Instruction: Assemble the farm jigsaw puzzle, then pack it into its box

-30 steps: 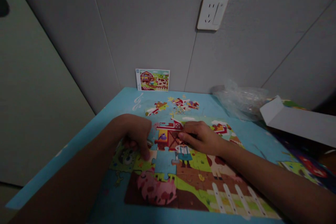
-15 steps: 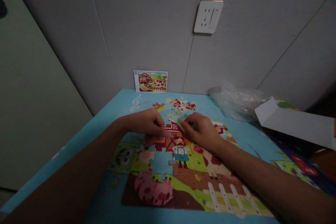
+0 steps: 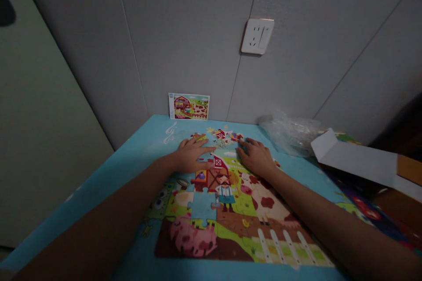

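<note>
A partly assembled farm jigsaw puzzle [image 3: 237,228] lies on the blue tabletop, showing a farmer, a cow, a pig and a red barn. There is a gap left of the farmer where the blue surface shows through. My left hand [image 3: 191,156] rests over the puzzle's upper left part, fingers spread, near a loose piece [image 3: 198,136]. Over its upper right part lies my right hand [image 3: 255,156], fingers stretched toward a small pile of loose puzzle pieces [image 3: 221,134]. I see nothing held in either hand.
A reference picture card [image 3: 189,106] leans against the wall at the back. Crumpled clear plastic [image 3: 286,134] lies at the back right, beside an open white box [image 3: 356,156]. A socket plate [image 3: 257,36] is on the wall.
Both hands have moved away from the barn's middle and their curled fingers have spread. More of the barn and cow now shows. The view has tilted slightly upward.
</note>
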The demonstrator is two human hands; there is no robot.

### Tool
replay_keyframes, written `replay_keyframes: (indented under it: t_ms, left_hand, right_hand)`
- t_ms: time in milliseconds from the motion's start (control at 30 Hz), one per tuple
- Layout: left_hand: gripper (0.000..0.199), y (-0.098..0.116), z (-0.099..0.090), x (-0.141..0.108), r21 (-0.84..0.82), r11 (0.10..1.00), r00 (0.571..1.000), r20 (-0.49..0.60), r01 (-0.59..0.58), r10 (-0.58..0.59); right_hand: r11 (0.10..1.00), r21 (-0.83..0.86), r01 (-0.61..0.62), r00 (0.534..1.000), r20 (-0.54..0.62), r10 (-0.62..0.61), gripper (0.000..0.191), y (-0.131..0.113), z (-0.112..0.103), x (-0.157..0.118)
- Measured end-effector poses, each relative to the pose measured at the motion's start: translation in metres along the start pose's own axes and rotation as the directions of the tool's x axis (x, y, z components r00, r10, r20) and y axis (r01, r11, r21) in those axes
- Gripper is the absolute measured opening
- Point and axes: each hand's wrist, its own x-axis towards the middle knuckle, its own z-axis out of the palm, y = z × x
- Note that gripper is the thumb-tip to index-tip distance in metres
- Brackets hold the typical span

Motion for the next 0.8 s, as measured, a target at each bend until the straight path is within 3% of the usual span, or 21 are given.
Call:
replay_keyframes:
  t_ms: [100, 200, 267, 333, 500, 667, 800]
  left_hand:
    - [0.061, -0.006, -0.005, 0.004, -0.028, 0.998, 0.982, -0.181, 0.048, -0.053]
    - [0.058, -0.016, -0.008, 0.005, -0.003, 0.954, 0.891, -0.356, 0.3, -0.281]
    - [0.063, -0.021, -0.01, 0.003, 0.012, 0.88, 0.829, -0.344, 0.474, -0.442]
    - [0.065, -0.024, -0.012, 0.001, 0.027, 0.835, 0.805, -0.285, 0.55, -0.521]
    - [0.052, -0.024, -0.012, 0.0, 0.038, 0.841, 0.817, -0.266, 0.54, -0.512]
    - [0.051, -0.028, -0.009, 0.004, -0.006, 0.861, 0.828, -0.27, 0.509, -0.491]
    - [0.036, -0.025, -0.012, 0.006, -0.139, 0.889, 0.813, -0.363, 0.436, -0.456]
  right_hand:
    - [0.998, -0.044, 0.043, 0.999, 0.015, -0.043, 0.04, -0.004, -0.008, 0.006]
    - [0.997, -0.054, 0.053, 0.999, 0.009, -0.053, 0.033, -0.008, -0.011, 0.018]
    - [0.998, -0.048, 0.04, 0.999, -0.024, -0.041, 0.031, -0.01, -0.008, 0.024]
    - [0.999, -0.032, 0.024, 0.997, -0.067, -0.026, 0.032, -0.009, -0.003, 0.028]
    - [0.999, 0.015, 0.03, 0.992, -0.127, -0.028, 0.025, 0.005, 0.007, 0.032]
    - [0.996, 0.055, 0.073, 0.992, -0.11, -0.067, 0.019, 0.014, 0.013, 0.038]
    - [0.992, 0.098, 0.074, 0.991, -0.121, -0.061, 0.018, 0.014, 0.017, 0.043]
